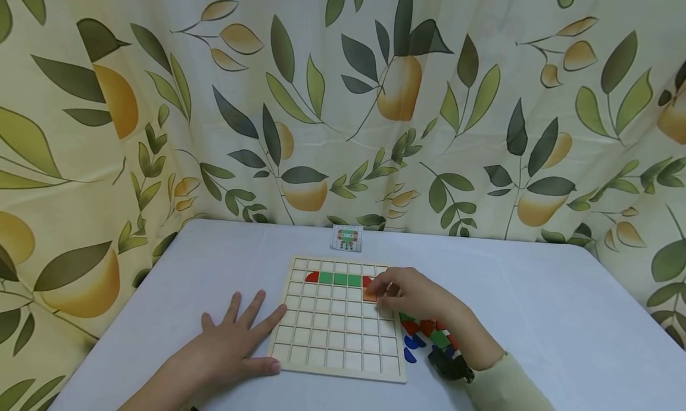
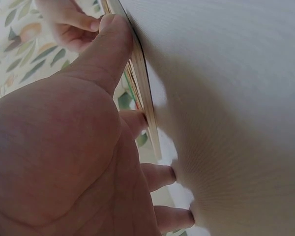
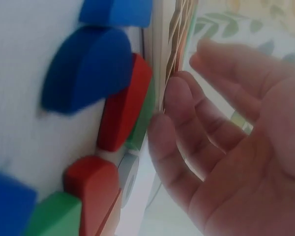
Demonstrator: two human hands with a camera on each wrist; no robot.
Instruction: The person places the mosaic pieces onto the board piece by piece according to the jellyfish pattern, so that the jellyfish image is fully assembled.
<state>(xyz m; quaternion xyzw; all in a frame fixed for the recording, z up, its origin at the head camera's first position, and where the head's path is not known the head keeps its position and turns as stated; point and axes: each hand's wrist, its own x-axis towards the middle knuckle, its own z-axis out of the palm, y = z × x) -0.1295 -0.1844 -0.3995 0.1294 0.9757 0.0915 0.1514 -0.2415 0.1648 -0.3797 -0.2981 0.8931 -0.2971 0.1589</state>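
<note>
A pale wooden grid board [image 1: 321, 357] lies on the white table. In its second row sit a red rounded piece [image 1: 312, 277], several green squares [image 1: 340, 279] and another red piece [image 1: 367, 281]. Under that last one, an orange piece [image 1: 370, 295] lies in a cell. My right hand [image 1: 412, 292] reaches over the board's right side, its bent fingertips at the orange piece; the right wrist view shows thumb and fingers apart. My left hand [image 1: 227, 339] rests spread on the table, with index finger and thumb [image 2: 115, 44] touching the board's left edge.
A small picture card [image 1: 347, 238] stands behind the board. Loose blue pieces [image 1: 410, 355], red pieces [image 3: 125, 103] and green pieces [image 1: 440, 339] lie at the board's right side, partly under the right forearm. A dark object [image 1: 447, 364] is at that wrist. A leaf-patterned curtain [image 1: 343, 131] hangs behind.
</note>
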